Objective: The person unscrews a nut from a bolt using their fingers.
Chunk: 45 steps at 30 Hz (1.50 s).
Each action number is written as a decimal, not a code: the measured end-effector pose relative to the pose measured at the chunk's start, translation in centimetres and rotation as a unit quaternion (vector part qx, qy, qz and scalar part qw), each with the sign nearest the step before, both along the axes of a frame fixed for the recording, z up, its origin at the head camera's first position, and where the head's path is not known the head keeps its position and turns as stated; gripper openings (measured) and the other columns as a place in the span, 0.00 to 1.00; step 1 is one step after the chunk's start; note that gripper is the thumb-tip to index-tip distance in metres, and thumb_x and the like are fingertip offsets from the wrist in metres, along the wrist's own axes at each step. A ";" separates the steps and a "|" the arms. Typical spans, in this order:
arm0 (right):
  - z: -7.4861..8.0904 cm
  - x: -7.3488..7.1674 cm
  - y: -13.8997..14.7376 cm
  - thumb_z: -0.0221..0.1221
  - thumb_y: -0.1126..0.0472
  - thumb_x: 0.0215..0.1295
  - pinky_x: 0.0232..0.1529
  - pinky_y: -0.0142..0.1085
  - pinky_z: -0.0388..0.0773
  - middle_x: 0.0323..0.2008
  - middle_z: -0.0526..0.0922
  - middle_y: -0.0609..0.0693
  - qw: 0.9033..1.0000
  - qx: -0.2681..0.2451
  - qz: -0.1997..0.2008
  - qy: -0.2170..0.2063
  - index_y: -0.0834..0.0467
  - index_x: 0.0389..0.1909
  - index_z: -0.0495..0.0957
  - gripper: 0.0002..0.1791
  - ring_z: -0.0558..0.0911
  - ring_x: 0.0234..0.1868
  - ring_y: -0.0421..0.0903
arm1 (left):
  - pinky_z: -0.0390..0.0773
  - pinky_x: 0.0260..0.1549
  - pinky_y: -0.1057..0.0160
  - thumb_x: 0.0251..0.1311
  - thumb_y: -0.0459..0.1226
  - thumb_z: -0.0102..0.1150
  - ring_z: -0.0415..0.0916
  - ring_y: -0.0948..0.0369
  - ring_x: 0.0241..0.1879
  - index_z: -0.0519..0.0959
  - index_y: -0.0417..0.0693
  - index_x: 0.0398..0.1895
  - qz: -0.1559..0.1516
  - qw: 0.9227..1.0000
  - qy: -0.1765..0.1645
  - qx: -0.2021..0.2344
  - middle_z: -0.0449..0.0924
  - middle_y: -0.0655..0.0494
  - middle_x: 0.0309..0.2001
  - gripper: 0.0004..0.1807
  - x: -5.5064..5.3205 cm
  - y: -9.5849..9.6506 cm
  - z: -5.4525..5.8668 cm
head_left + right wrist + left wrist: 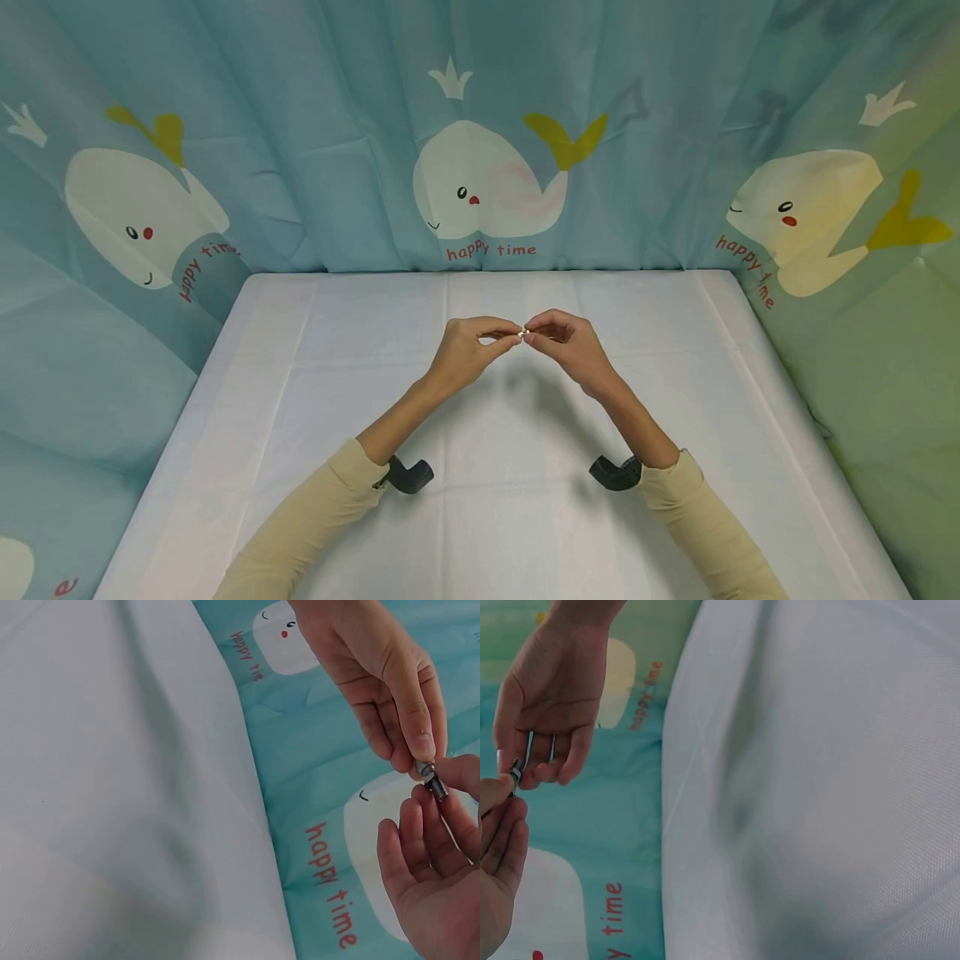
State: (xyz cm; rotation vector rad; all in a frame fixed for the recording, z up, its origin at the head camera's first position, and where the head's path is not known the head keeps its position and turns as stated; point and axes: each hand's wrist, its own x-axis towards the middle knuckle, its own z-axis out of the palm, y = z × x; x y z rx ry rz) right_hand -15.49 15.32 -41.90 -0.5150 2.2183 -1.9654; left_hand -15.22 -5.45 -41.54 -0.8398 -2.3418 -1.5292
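Note:
A small metal bolt [436, 786] with a threaded shank shows between the fingertips in the right wrist view. What looks like a ring or nut [427, 769] sits at its upper end. My left hand [461, 354] pinches that upper end between thumb and forefinger. From the other side, my right hand [573, 350] holds the bolt with thumb and fingertips, its other fingers loosely bent. Both hands meet above the table in the head view, where the bolt is only a bright speck. Fingertips hide part of it in every view.
A white cloth covers the table [517, 517] below the hands. Blue-green curtains [337, 192] printed with whales enclose its back and sides. A black curved wrist mount [411, 477] sits at the left cuff, another black mount [617, 473] at the right.

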 end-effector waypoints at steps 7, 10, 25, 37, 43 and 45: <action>0.1 0.1 -0.2 0.64 0.71 0.65 0.48 0.36 0.81 0.40 0.82 0.57 1.000 -0.004 0.000 0.017 0.69 0.43 0.79 0.08 0.82 0.43 0.48 | 0.82 0.39 0.68 0.59 0.30 0.70 0.85 0.61 0.37 0.88 0.40 0.39 0.001 1.000 0.001 0.005 0.88 0.52 0.37 0.05 0.0 0.0 0.1; 0.2 0.1 -0.3 0.64 0.71 0.65 0.50 0.37 0.80 0.43 0.81 0.57 1.000 0.001 0.000 0.019 0.68 0.45 0.78 0.10 0.81 0.45 0.49 | 0.82 0.40 0.68 0.59 0.30 0.70 0.85 0.62 0.37 0.89 0.40 0.39 0.002 1.000 -0.002 0.008 0.88 0.52 0.37 0.05 0.0 0.0 0.0; 0.0 -0.1 0.0 0.59 0.63 0.72 0.53 0.43 0.80 0.41 0.84 0.58 1.000 -0.003 0.011 -0.013 0.69 0.47 0.80 0.12 0.82 0.46 0.56 | 0.82 0.38 0.68 0.60 0.30 0.70 0.85 0.62 0.37 0.88 0.40 0.39 -0.003 1.000 0.004 0.011 0.88 0.52 0.37 0.06 0.0 -0.1 0.2; 0.0 0.0 -0.2 0.63 0.68 0.67 0.44 0.36 0.81 0.40 0.82 0.55 1.000 0.002 0.001 0.023 0.68 0.46 0.80 0.10 0.81 0.41 0.51 | 0.82 0.39 0.68 0.59 0.30 0.70 0.85 0.61 0.37 0.88 0.40 0.39 0.000 1.000 0.007 0.008 0.88 0.52 0.37 0.06 0.0 0.0 0.2; 0.0 0.0 -0.2 0.62 0.71 0.67 0.42 0.34 0.80 0.41 0.81 0.54 1.000 0.000 0.011 0.028 0.69 0.47 0.77 0.10 0.81 0.40 0.48 | 0.82 0.39 0.68 0.59 0.30 0.70 0.84 0.61 0.37 0.88 0.40 0.39 0.001 1.000 0.005 0.008 0.88 0.52 0.37 0.06 0.0 0.0 0.2; 0.0 0.0 -0.2 0.61 0.70 0.67 0.43 0.35 0.80 0.43 0.81 0.55 0.999 0.002 0.019 0.026 0.69 0.50 0.76 0.12 0.81 0.41 0.49 | 0.82 0.39 0.68 0.59 0.30 0.70 0.84 0.61 0.37 0.88 0.40 0.39 0.001 1.000 0.004 0.009 0.88 0.52 0.37 0.06 0.1 0.0 0.2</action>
